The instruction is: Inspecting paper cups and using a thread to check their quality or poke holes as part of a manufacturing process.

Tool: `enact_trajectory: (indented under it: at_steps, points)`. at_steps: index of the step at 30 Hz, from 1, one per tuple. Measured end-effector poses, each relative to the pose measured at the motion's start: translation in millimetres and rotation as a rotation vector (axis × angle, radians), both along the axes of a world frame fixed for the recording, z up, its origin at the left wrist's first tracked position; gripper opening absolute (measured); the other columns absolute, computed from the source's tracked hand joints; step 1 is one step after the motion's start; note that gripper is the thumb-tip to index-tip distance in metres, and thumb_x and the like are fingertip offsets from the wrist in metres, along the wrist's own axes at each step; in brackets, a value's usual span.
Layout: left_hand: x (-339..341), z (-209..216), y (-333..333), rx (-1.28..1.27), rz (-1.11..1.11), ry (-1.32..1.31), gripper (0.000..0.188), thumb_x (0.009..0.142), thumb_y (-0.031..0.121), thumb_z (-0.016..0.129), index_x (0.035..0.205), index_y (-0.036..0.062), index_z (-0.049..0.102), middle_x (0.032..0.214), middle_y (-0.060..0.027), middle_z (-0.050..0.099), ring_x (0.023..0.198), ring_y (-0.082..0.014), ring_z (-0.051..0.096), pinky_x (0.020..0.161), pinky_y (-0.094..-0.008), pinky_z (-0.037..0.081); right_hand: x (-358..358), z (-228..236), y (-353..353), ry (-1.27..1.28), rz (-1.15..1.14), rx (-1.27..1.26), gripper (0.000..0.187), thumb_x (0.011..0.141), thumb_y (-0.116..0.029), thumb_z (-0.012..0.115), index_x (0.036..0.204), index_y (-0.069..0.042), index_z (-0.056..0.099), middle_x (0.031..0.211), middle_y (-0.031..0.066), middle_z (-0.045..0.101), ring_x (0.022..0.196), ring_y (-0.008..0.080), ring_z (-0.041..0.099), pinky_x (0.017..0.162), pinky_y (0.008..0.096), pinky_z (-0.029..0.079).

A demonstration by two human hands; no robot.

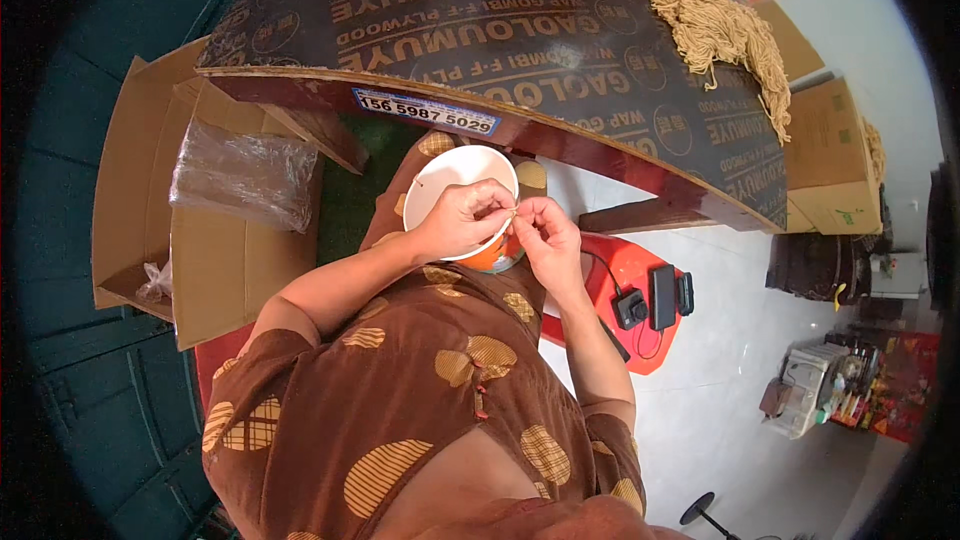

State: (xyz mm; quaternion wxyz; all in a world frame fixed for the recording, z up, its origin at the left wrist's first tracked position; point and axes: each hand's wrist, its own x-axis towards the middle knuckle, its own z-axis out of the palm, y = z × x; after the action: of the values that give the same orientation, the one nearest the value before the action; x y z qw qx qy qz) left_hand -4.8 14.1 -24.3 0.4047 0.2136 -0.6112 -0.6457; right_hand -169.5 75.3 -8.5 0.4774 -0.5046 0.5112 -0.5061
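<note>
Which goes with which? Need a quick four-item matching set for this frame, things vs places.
1. Paper bucket
2. Beige cord bundle
3. Red stool
4. Open cardboard box

A. Person's left side
B. Under black devices, person's right
C. Partly hidden by left hand
D. Draped over table, right side

Pairs: 1-C, 2-D, 3-B, 4-A

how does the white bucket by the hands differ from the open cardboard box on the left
The bucket is round and white inside; the cardboard box is angular and brown. The bucket looks smaller than the cardboard box. The cardboard box has flaps; the bucket has a smooth rim. Both are open.
</note>
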Motion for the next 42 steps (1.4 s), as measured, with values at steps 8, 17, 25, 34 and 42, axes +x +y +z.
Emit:
enact_trajectory:
  at_steps: [8,17,25,34,42]
  points:
    - [-1.3,8.2,0.8,0.139,-0.065,-0.006,0.008,0.09,-0.003,0.06,0.097,-0.0003,0.058,0.09,-0.0013,0.06,0.083,-0.0066,0.058,0.073,-0.0215,0.048,-4.3,1.5,-0.2,-0.062,0.025,0.035,0.008,0.093,-0.003,0.055,0.1,-0.001,0.057,0.081,-0.0003,0.063,0.069,0.0037,0.056,0.061,0.02,0.048]
    - [3.1,7.4,-0.3,0.139,-0.044,-0.09,0.007,0.091,-0.002,0.057,0.097,0.0011,0.059,0.085,-0.0001,0.059,0.08,-0.0067,0.058,0.071,-0.0225,0.048,-6.0,5.0,-1.7,-0.025,0.066,0.003,0.004,0.093,-0.003,0.056,0.096,0.0,0.058,0.08,-0.0003,0.062,0.07,0.0049,0.057,0.063,0.0208,0.048]
    - [1.2,8.9,3.4,0.185,-0.046,0.017,0.007,0.091,0.0,0.058,0.098,0.0002,0.059,0.086,-0.0005,0.061,0.078,-0.0055,0.058,0.067,-0.0209,0.047,-4.9,9.6,1.1,-0.014,0.058,0.007,0.001,0.09,-0.001,0.057,0.09,-0.001,0.058,0.078,0.0,0.062,0.07,0.0062,0.057,0.062,0.0221,0.049]
    - [5.3,25.0,13.1,0.347,-0.047,-0.019,0.004,0.09,0.001,0.057,0.09,0.0012,0.053,0.078,-0.0014,0.06,0.065,-0.0061,0.056,0.057,-0.0209,0.046,-1.2,28.5,10.1,0.366,-0.06,-0.197,0.008,0.081,0.003,0.062,0.085,-0.001,0.056,0.076,0.0061,0.06,0.068,0.0102,0.058,0.063,0.0253,0.048]
    - [6.2,18.7,18.2,0.354,-0.071,-0.103,0.007,0.09,-0.001,0.052,0.086,-0.0003,0.047,0.075,-0.008,0.061,0.062,-0.0121,0.059,0.057,-0.0249,0.048,-6.0,32.3,19.3,0.521,-0.082,-0.2,0.012,0.075,0.003,0.063,0.081,-0.001,0.053,0.07,0.0085,0.057,0.061,0.017,0.059,0.059,0.0285,0.049]
